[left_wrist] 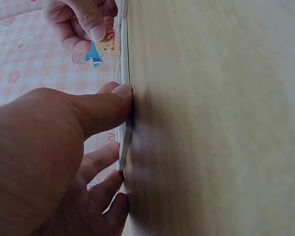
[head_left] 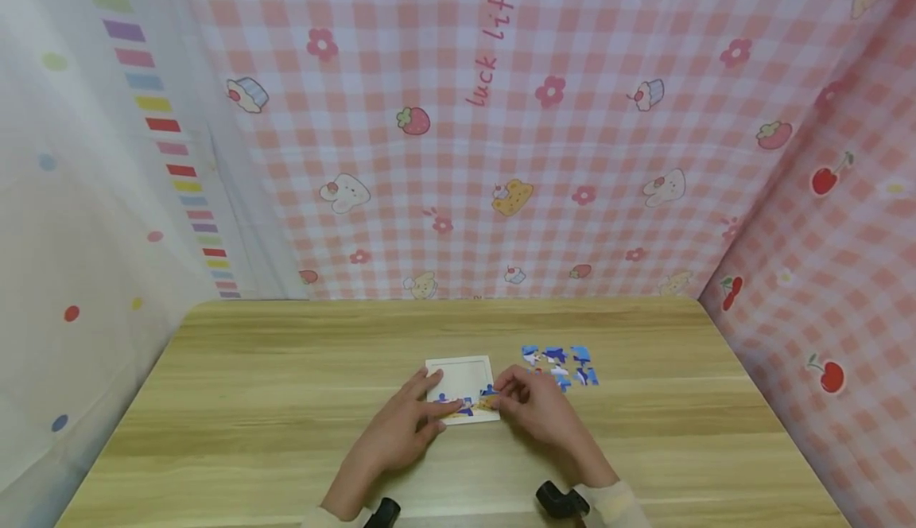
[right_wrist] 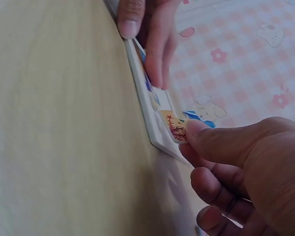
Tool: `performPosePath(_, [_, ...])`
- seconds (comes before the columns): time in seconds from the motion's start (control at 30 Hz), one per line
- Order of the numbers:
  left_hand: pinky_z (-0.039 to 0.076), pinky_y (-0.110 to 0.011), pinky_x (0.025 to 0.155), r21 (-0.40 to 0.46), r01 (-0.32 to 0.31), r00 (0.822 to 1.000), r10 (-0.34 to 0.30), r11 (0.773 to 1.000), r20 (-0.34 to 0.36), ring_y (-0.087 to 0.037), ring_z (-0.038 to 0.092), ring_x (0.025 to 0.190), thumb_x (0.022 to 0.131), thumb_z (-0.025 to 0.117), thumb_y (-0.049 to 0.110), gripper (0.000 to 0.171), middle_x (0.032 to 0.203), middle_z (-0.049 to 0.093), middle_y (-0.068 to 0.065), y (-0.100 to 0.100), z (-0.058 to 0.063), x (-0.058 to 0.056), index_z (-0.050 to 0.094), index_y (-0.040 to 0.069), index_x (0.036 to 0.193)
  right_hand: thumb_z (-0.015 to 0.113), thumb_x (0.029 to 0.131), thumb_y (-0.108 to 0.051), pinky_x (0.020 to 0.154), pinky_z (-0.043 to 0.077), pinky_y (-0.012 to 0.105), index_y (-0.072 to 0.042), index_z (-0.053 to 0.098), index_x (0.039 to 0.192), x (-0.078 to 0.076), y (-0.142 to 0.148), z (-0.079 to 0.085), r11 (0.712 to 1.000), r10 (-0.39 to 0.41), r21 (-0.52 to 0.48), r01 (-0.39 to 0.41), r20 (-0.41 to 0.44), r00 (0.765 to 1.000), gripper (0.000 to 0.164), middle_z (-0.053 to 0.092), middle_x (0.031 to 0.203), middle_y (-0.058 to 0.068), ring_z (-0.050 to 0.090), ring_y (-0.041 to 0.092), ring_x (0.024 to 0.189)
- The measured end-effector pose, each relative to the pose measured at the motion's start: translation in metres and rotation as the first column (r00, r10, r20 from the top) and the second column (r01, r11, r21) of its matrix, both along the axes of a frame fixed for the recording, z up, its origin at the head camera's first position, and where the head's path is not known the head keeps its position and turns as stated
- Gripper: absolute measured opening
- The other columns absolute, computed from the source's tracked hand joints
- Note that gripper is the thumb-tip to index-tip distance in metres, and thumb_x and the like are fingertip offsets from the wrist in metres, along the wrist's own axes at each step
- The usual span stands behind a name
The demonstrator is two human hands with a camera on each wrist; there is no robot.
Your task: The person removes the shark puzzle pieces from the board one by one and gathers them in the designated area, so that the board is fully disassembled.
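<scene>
we pinched a puzzle piece point(right_wrist: 175, 129) between the thumb and fingers of our right hand point(head_left: 535, 407), at the near right corner of a white frame point(head_left: 458, 360). our left hand point(head_left: 402, 425) lay with fingers extended, touching the frame and the inset pieces point(head_left: 465, 413) along its near side, while loose pieces point(head_left: 554, 355) sat on the table point(head_left: 286, 401) just beyond our right hand.

Frame point(head_left: 459, 375) on table point(head_left: 286, 377), loose pieces point(head_left: 554, 355) right, others point(head_left: 468, 412) seemingly inside, along front
</scene>
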State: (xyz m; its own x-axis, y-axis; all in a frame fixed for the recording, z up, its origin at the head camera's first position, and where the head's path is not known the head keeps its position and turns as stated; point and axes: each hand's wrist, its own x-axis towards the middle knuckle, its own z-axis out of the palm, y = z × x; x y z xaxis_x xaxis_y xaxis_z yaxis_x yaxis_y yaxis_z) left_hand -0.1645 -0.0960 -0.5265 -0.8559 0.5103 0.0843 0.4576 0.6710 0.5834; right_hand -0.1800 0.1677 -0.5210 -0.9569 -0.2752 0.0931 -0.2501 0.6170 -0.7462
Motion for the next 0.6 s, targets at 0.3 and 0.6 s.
performPosePath(0.3, [0.029,-0.064,0.122,-0.001,-0.009,1.000,0.009,1.000,0.022,-0.043,0.023,0.156,0.099,0.066,0.019,0.036,0.165,0.036,-0.015,0.000,0.001,0.001,0.069,0.028,0.134,0.079,0.089,-0.014,0.067,0.052,0.019,-0.019,0.074,0.094,-0.002,0.017,0.008,0.998,-0.058,0.013,0.059,-0.045,0.997,0.009,0.071,0.083,-0.009,0.059,0.003,0.073])
performPosePath(0.6, [0.028,-0.062,0.123,0.008,-0.013,1.000,0.013,1.000,0.029,-0.042,0.023,0.157,0.100,0.066,0.019,0.036,0.166,0.035,-0.014,-0.001,0.000,0.001,0.069,0.028,0.134,0.077,0.092,-0.017,0.068,0.051,0.020,-0.019,0.072,0.092,-0.001,0.045,0.006,0.993,-0.120,-0.006,0.120,-0.064,0.991,0.005,0.070,0.081,-0.010,0.059,0.005,0.073])
